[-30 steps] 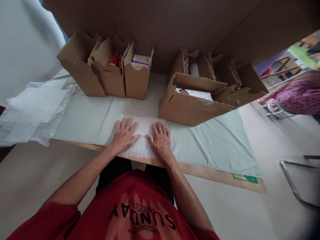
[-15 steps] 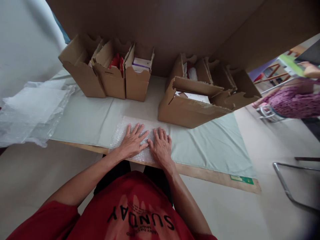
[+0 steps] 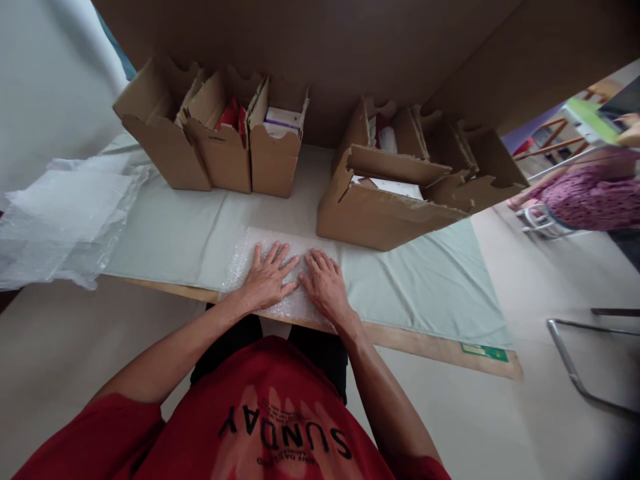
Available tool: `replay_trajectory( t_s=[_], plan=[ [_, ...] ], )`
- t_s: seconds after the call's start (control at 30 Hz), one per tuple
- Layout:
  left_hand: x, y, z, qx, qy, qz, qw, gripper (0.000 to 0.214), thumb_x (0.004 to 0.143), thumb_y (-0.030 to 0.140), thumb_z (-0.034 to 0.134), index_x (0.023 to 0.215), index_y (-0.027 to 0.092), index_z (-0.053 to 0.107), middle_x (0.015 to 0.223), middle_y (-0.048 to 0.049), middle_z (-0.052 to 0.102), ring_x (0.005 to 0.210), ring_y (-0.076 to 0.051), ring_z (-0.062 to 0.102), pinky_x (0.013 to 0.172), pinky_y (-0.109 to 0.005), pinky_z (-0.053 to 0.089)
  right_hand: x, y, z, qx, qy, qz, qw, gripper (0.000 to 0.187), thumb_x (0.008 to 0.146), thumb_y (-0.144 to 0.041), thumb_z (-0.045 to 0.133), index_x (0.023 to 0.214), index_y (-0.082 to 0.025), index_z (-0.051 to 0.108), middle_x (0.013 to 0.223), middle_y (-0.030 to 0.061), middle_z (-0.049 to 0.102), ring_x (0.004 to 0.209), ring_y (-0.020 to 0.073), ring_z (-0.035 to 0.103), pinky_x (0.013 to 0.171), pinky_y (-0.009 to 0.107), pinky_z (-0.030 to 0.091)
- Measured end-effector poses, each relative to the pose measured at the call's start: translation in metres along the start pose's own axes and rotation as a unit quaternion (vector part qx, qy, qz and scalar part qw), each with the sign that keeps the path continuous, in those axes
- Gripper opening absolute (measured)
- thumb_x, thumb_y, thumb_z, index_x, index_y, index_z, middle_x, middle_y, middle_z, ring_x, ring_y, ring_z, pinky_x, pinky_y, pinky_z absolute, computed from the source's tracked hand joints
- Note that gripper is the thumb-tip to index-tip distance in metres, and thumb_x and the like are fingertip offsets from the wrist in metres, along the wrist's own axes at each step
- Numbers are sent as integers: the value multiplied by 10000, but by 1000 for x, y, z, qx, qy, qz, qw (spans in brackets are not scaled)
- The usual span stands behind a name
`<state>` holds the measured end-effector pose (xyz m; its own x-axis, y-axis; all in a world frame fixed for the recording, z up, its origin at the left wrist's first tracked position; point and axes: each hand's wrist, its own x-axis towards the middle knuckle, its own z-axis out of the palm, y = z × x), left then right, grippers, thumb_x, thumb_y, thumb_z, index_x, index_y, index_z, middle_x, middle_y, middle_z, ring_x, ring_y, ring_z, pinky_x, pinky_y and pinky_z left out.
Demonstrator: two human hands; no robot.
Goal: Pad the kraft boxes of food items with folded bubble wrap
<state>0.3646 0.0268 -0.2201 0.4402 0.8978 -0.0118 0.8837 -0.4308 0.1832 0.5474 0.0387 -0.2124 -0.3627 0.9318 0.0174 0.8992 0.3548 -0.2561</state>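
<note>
Resting on bubble wrap (image 3: 293, 307), the left hand (image 3: 269, 281) has fingers spread wide; the right hand (image 3: 325, 285), also on it, spreads them slightly.

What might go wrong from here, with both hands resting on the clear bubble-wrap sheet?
The clear bubble-wrap sheet reaches the front edge of the wooden table, so it might slip off if the left hand and right hand lift away.

The creased pale green cloth may bunch if pushed sideways.

The loose pile of translucent plastic sheets appears to overhang the table's edge, so a knock could drop some.
</note>
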Motion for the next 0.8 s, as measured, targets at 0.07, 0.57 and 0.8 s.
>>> replay_trajectory(
  t_s=[0.07, 0.57, 0.8],
  plan=[
    [2, 1, -1, -4, -7, -3, 1000, 631, 1022, 530, 438, 1580, 241, 381, 1693, -153, 260, 1577, -376, 186, 1213, -731, 100, 3, -5, 1, -1, 12, -4, 1000, 497, 1011, -300, 451, 1459, -108, 548, 1575, 169, 483, 1501, 304, 381, 1209, 485, 303],
    [-52, -57, -38, 5, 64, -25, 998, 640, 1015, 495, 465, 1574, 196, 382, 1714, -166, 189, 1592, -350, 132, 1260, -584, 130, 8, -12, 13, -6, 20, -16, 1000, 514, 1040, -315, 377, 1502, -120, 490, 1611, 147, 441, 1524, 279, 336, 1230, 473, 257],
    [-66, -31, -18, -29, -17, 174, 984, 626, 890, 431, 714, 1434, 169, 552, 1588, -216, 441, 1508, -379, 354, 1241, -635, 185, 7, -14, 13, 5, 16, -9, 1000, 523, 1033, -315, 371, 1512, -133, 479, 1616, 136, 436, 1521, 281, 339, 1230, 486, 251]
  ],
)
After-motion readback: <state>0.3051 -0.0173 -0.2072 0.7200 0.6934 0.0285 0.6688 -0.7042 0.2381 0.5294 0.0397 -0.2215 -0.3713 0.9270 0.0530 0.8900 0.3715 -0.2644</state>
